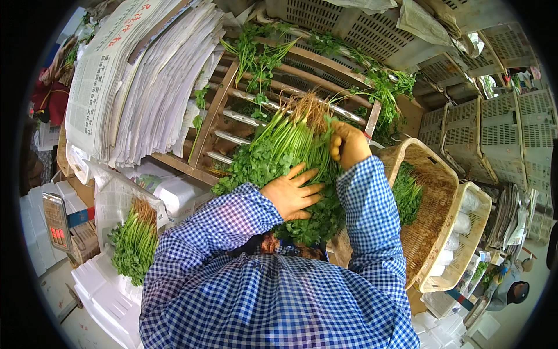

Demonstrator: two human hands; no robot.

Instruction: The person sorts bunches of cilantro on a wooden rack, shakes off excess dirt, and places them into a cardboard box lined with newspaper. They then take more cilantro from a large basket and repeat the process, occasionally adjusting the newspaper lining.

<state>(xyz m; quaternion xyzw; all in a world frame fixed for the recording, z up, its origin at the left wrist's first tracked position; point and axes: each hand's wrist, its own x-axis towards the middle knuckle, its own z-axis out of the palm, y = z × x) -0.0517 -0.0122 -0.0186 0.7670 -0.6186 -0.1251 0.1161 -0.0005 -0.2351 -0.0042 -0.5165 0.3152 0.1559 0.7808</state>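
A big bunch of coriander (285,145) lies over a slatted wooden rack, its brown roots pointing away from me and its leaves toward my body. My left hand (294,195), in a yellow glove, rests on the leafy part with its fingers spread. At the right edge of the stems, just below the roots, my right hand (350,144), gloved too, has its fingers curled in. What sits inside those fingers, if anything, is hidden. Loose coriander sprigs (264,64) hang over the far side of the rack (212,119).
A tall newspaper stack (145,81) stands at the left. Below it are another coriander bunch (135,241) on paper and a scale display (57,224). A brown-stained basket (427,192) holding greens is at the right, beside a crate (471,232) of white rolls. Plastic crates (482,128) line the back.
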